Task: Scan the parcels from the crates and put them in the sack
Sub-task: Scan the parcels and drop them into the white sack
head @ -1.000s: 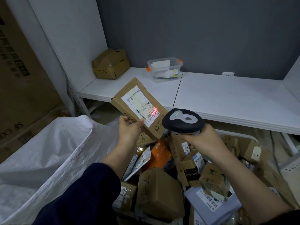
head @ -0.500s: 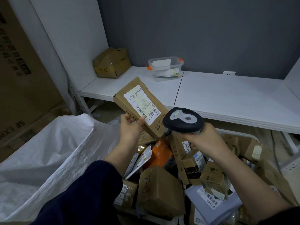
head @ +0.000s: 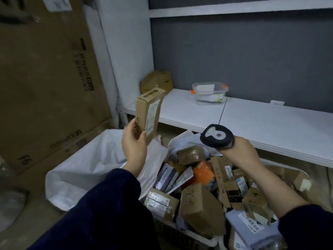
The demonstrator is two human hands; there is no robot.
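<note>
- Tall cardboard boxes (head: 45, 87) stand along the far left. More of them shows than half a second ago, because the view has swung left and upward.
- The white sack (head: 86, 170) lies open on the floor in front of the boxes. Its mouth reaches up to the crate's left side.
- The left hand (head: 134, 143), in a dark sleeve, grips the lower end of the slim brown parcel (head: 146, 112). The thumb lies across the near face and the fingers curl round the back.
- The parcel is held in the air in front of the table's left front corner, above the sack's right edge. It now stands nearly upright and edge-on, with its white label turned to the right. Earlier it was tilted, with the label facing the camera. The red scan light seen on the label a second ago is gone.
- A crumpled brown package (head: 156, 81) sits in the back left corner of the table (head: 270, 127), where it was before.
- A clear plastic tub (head: 209, 93) with orange clips stands near the table's back edge, unmoved.
- The crate (head: 198, 239) below the table's front edge is heaped with loose parcels (head: 201, 210), among them an orange packet (head: 203, 171).
- The right hand (head: 239, 150) stays wrapped tightly round the grip of the scanner (head: 217, 137), above the crate. The scanner's dark head points left, and the parcel is now well apart from it rather than just beside it.
</note>
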